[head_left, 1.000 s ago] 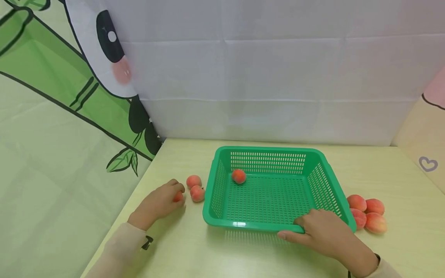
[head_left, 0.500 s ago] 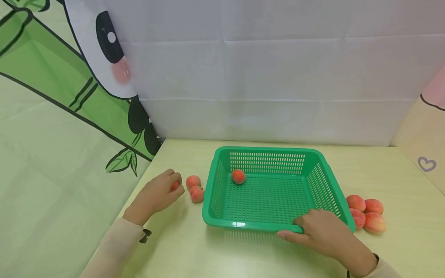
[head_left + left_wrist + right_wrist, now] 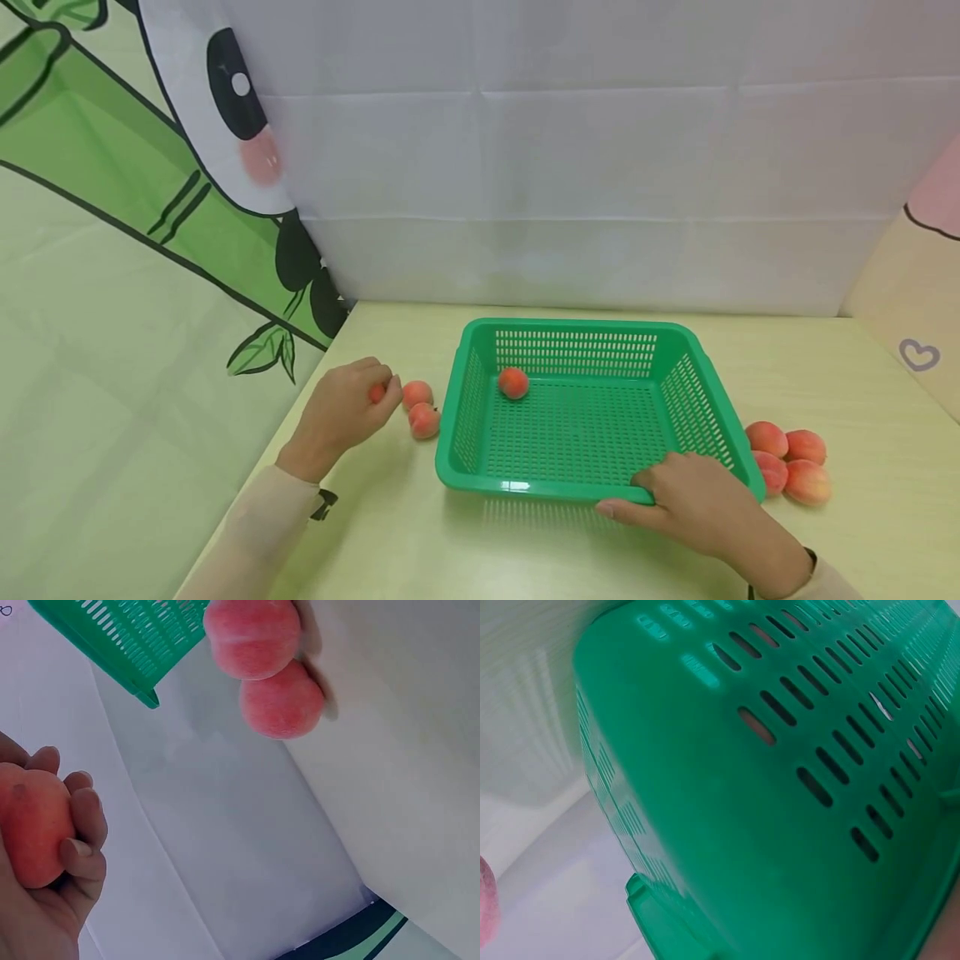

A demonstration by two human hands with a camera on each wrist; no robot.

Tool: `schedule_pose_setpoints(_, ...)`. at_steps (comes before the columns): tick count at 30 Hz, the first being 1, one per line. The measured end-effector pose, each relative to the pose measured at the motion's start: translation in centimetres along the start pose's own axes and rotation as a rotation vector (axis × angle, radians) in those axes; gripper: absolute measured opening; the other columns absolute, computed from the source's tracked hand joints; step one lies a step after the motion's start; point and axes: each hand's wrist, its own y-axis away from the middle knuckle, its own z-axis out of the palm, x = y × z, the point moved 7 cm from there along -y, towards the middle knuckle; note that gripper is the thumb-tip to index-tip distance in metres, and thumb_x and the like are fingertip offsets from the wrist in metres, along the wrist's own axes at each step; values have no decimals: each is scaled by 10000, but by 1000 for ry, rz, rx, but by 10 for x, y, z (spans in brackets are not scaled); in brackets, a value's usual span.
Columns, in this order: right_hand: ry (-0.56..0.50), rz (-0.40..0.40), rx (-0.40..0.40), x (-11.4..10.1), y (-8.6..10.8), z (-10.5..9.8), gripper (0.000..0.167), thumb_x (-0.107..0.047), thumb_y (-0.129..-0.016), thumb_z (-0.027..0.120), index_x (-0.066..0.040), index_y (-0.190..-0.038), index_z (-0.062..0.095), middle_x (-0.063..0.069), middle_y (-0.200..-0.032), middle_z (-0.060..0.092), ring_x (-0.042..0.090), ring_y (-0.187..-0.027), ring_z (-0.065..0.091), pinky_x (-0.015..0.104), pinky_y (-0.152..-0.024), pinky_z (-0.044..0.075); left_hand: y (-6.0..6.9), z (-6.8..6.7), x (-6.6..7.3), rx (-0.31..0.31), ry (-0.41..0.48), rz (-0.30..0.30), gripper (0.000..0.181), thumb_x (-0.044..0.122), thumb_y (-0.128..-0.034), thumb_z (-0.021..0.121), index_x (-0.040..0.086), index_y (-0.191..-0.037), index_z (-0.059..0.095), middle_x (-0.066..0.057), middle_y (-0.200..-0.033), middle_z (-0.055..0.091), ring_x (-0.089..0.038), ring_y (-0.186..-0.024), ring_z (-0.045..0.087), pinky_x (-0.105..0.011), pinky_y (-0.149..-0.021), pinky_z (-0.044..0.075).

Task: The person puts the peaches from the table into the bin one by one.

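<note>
My left hand (image 3: 347, 410) holds a peach (image 3: 34, 825), its fingers curled round the fruit, raised a little over the table's left side. Just right of that hand, two more peaches (image 3: 424, 422) lie touching beside the green plastic basket (image 3: 577, 492). Inside the basket, one peach (image 3: 513, 383) sits near the back left corner. My right hand (image 3: 697, 504) grips the basket's front rim near its right corner, thumb outside and fingers over the edge. In the right wrist view the slotted basket wall (image 3: 727, 795) fills most of the picture, and little of the hand shows.
Several peaches (image 3: 806, 482) lie in a cluster against the basket's right side. The pale table (image 3: 525, 558) ends at a white cloth backdrop (image 3: 600, 192) behind and a printed green cloth (image 3: 135, 350) on the left.
My left hand has lifted its peach up from the table and turned slightly, with the fruit now more toward the palm. The right hand and basket stay in place.
</note>
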Motion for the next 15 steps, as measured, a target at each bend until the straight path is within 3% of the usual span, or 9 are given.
schedule_pose_setpoints(5, 9, -2, 9, 0, 0, -1, 591, -659, -986, 654, -298, -603, 387, -191, -611, 129, -31, -544, 177, 204, -515, 202, -9, -2, 5, 12, 10, 23, 304, 32, -870, 659, 153, -616, 545, 58, -625, 482, -63, -543, 377, -237, -487, 324)
schedule_pose_setpoints(15, 1, 1, -3, -1, 0, 0, 562, -655, -989, 653, -308, -608, 429, -198, -596, 154, -38, -529, 205, 204, -506, 230, -20, -5, 13, 46, 29, 84, 371, 11, -855, 642, 190, -592, 452, 84, -619, 385, -47, -556, 311, -234, -495, 277)
